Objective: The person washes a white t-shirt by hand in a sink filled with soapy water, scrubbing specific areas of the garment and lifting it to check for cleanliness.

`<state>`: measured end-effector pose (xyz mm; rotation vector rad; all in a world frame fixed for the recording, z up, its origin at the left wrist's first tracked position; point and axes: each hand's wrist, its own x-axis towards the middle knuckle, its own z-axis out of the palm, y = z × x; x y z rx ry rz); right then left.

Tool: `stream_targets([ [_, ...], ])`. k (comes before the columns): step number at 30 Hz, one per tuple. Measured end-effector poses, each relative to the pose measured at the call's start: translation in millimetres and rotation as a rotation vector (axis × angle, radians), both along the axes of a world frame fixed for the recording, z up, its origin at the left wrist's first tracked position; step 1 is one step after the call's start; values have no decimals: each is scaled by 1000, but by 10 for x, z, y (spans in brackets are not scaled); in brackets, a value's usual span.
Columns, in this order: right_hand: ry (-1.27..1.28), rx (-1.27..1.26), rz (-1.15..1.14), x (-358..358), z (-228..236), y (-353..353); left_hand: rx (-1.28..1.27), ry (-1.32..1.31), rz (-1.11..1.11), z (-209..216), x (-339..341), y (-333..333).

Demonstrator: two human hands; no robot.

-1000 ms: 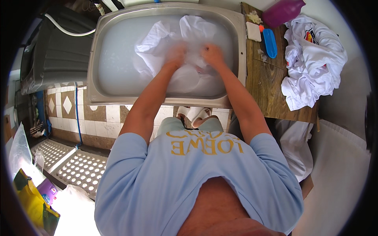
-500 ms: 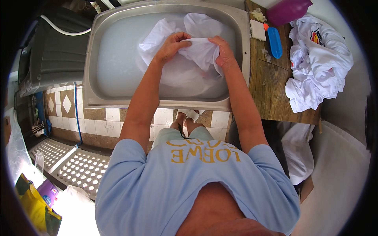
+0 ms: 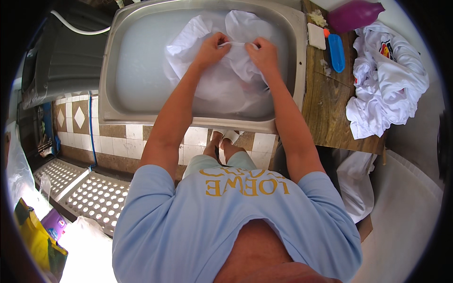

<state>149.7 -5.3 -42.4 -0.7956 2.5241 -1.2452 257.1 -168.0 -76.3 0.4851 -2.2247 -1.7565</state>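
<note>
A white cloth garment [image 3: 238, 63] lies partly under cloudy water in a metal sink [image 3: 109, 85]. My left hand [image 3: 212, 49] pinches a folded edge of it above the water. Opposite, my right hand [image 3: 262, 54] grips the same edge, and the strip between the two hands is drawn fairly straight. Other parts of the cloth billow up beyond my hands and to the left, while its lower part spreads below the surface. Which kind of garment it is, I cannot tell.
Right of the sink, a wooden counter [image 3: 325, 108] bears a pale soap bar [image 3: 316, 36], a blue brush [image 3: 336, 53], a purple bottle [image 3: 356, 15] and a heap of white clothes [image 3: 391, 85]. A dark grey plastic tub [image 3: 66, 61] stands at the left, above a perforated mat [image 3: 96, 195].
My fingers have closed on a cloth edge and pulled it straight; before, the fabric was bunched between more open hands. The view has shifted slightly.
</note>
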Motion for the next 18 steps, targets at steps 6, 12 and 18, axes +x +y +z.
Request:
stream_targets([
  [6,181,257,125,-1,-301,-190,-920,69,152,-632,-2,-132],
  [12,-1403,-878,-173,-13,106,-94,897,28,289,87,-42,-46],
  [18,-1055,-865,166,-6,-422,-68,11,450,120,712,-333,1072],
])
